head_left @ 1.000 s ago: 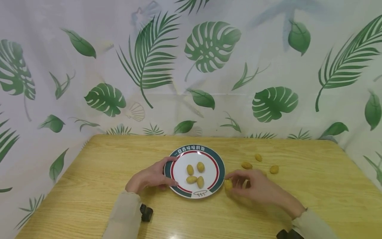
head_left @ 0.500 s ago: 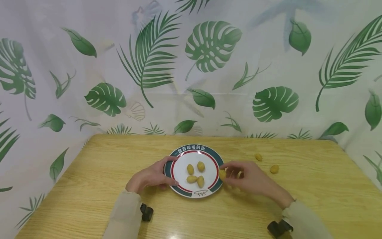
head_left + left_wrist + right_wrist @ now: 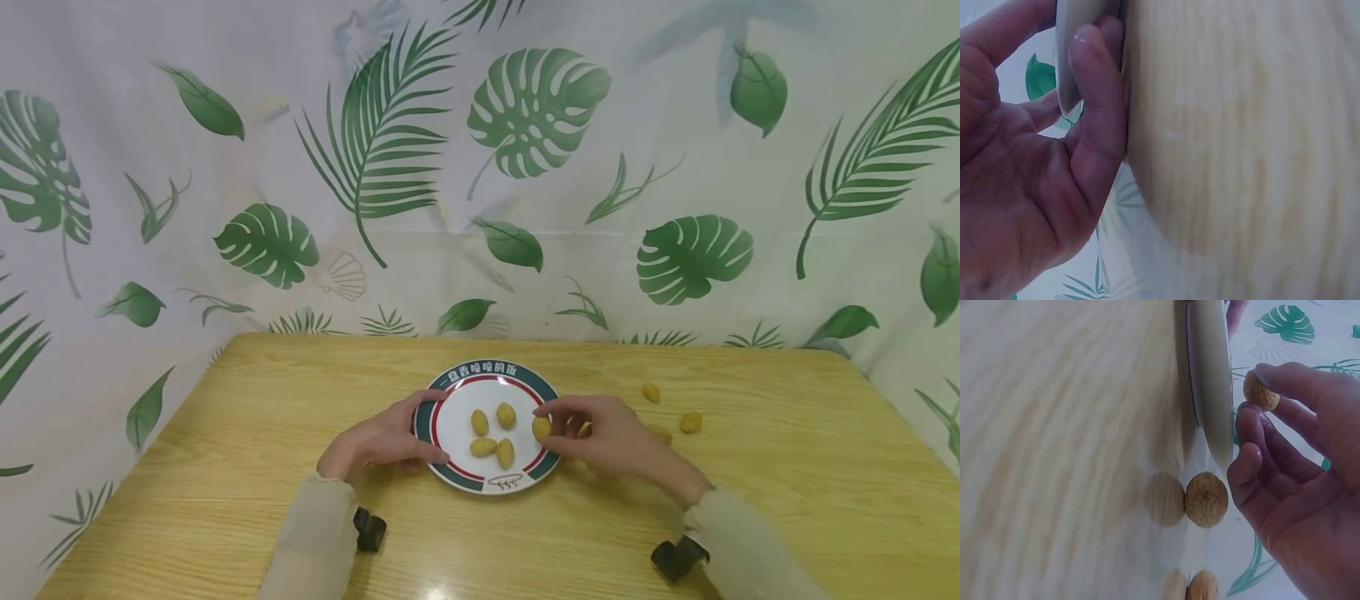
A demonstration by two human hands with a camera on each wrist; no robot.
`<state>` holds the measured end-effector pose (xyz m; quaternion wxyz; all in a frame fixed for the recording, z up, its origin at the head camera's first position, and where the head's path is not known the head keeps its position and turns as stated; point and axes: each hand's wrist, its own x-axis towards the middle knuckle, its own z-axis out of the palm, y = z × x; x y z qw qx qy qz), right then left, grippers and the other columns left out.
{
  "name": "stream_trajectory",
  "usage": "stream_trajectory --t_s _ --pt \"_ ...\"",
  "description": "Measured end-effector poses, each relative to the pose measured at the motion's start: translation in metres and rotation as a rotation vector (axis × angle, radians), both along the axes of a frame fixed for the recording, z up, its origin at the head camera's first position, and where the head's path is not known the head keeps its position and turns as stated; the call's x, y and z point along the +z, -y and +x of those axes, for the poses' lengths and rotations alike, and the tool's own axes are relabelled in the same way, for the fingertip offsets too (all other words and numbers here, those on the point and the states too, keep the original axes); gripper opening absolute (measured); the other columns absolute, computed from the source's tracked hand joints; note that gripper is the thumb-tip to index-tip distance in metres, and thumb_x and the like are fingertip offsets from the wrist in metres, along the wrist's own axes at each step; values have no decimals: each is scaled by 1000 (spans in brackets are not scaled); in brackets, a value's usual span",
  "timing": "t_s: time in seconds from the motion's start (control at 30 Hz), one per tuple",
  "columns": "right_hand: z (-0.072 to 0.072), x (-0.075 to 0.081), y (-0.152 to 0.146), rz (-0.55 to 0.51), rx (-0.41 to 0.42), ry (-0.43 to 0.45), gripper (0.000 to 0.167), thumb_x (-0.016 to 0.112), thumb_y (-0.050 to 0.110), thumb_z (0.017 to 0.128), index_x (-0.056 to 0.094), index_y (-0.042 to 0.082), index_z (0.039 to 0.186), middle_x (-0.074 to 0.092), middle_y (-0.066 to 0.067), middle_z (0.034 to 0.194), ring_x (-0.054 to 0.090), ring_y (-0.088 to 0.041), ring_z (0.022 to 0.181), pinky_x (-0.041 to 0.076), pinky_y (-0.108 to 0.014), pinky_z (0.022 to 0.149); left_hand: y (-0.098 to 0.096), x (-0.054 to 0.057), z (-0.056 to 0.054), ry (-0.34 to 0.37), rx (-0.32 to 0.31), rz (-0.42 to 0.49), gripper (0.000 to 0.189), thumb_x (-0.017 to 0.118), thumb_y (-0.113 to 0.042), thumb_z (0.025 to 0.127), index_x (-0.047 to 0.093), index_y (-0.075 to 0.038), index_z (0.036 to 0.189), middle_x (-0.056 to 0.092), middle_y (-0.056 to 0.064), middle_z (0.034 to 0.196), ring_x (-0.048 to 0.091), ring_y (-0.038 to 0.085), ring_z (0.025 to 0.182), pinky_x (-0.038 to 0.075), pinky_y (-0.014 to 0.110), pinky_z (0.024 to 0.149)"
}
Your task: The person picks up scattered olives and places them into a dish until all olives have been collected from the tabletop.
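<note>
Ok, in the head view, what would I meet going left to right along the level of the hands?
Left hand, plate bearing four walnut-like pieces, pinched piece, right hand, part-hidden piece, rightmost piece.

From the head, I look down toward the wooden table (image 3: 525, 550)'s far edge; both close, sideways wrist views share the plate (image 3: 452, 432).

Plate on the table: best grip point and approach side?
Likely the left rim of the plate, from the left, pinched above and below: it flares clear of the table, and the right hand with a brown piece occupies the opposite side.
</note>
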<state>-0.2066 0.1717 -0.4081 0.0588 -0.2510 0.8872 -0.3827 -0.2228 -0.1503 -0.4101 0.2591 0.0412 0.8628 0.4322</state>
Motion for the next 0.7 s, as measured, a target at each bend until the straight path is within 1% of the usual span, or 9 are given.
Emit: stream_trajectory --t_s 0.07,0.17,0.3,0.5,0.7 --pt "-1 1 3 3 4 -3 31 78 23 90 73 16 120 68 4 92 61 -10 81 51 -21 67 0 1 0 -1 -2 -6 87 87 -20 81 40 -27 154 48 13 141 59 23 101 52 28 71" --pt "-3 3 7 6 15 1 31 79 24 90 73 15 120 68 3 91 59 -10 79 49 -21 66 0 1 1 1 -1 -9 87 87 -20 81 40 -28 154 47 14 141 59 23 101 52 28 70" --pt "-5 2 11 23 17 17 32 79 25 90 73 14 119 67 3 90 58 -12 79 49 -21 66 0 1 1 5 0 -3 86 87 -20 81 41 -27 153 48 14 140 60 23 97 52 28 70" --pt "-12 -2 18 42 36 25 31 79 23 90 73 13 119 66 3 88 55 -13 75 45 -21 62 0 1 0 12 6 0 87 87 -21 81 40 -29 153 47 13 140 59 23 99 52 28 70" --pt "-16 -4 21 67 40 28 31 80 22 89 73 12 118 65 4 84 54 -13 73 44 -20 60 1 1 0 12 1 18 87 87 -20 81 40 -29 154 48 13 139 60 22 95 51 28 68"
